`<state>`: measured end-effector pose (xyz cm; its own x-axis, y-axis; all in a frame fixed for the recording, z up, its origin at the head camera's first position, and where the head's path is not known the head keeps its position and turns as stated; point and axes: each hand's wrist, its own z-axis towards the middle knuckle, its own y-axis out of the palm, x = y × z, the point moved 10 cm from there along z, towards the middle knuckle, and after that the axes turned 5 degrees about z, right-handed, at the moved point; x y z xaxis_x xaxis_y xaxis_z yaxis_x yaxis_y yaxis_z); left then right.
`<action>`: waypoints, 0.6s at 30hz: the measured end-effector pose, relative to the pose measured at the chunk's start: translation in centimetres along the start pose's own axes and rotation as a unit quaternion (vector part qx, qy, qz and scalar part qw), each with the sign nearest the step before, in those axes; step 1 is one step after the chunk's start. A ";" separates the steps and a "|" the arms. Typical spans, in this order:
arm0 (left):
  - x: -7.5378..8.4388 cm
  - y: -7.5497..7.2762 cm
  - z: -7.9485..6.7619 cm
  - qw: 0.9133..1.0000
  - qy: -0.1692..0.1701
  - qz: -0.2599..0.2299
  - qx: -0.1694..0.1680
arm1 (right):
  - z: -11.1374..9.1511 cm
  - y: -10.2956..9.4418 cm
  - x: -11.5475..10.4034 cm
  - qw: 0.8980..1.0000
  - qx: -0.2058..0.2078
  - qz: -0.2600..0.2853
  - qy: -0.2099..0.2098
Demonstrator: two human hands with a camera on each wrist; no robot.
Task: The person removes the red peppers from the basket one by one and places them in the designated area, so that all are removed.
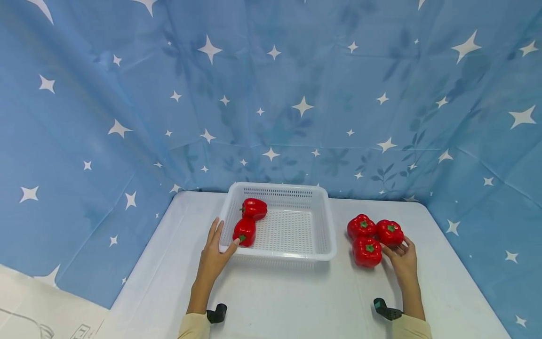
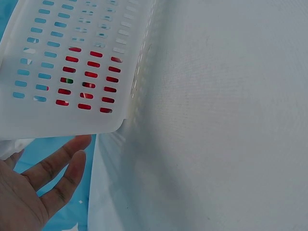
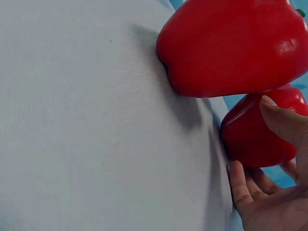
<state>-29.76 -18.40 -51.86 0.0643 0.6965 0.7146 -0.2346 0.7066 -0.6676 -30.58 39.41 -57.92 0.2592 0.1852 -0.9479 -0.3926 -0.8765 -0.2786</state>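
Observation:
At its near left corner, the white plastic basket (image 1: 279, 255) has my left hand (image 1: 213, 256) against it. The left fingers lie fairly straight along the outside, and the thumb reaches over the rim. Inside, on the left, lie two red bell peppers (image 1: 254, 209), one behind the other; the nearer pepper (image 1: 244, 230) is close to that thumb. On the right, my right hand (image 1: 404, 261) holds the rightmost bell pepper (image 1: 389, 232), its thumb on one side and its fingers curled round the other. Two more bell peppers, a rear one (image 1: 361, 227) and a front one (image 1: 367, 252), stand beside it.
A white table (image 1: 288, 301) bears the basket and peppers. A blue curtain with white stars (image 1: 271, 94) hangs behind and along both sides. Dark wrist cameras (image 1: 217, 313) sit on both wrists, near the beige sleeves.

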 end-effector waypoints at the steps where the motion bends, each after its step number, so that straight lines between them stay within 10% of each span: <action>1: 0.0 0.0 0.0 1.000 0.000 0.000 0.000 | -0.1 0.0 0.0 1.000 0.000 0.000 0.002; 18: -0.2 0.1 0.0 1.000 -0.008 -0.003 -0.003 | -2.5 -2.6 1.5 0.998 0.005 -0.029 0.059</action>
<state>-29.77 -18.47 -52.03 0.0496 0.6908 0.7213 -0.2294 0.7108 -0.6650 -27.00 40.86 -58.27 0.3835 0.1821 -0.9054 -0.3821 -0.8612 -0.3351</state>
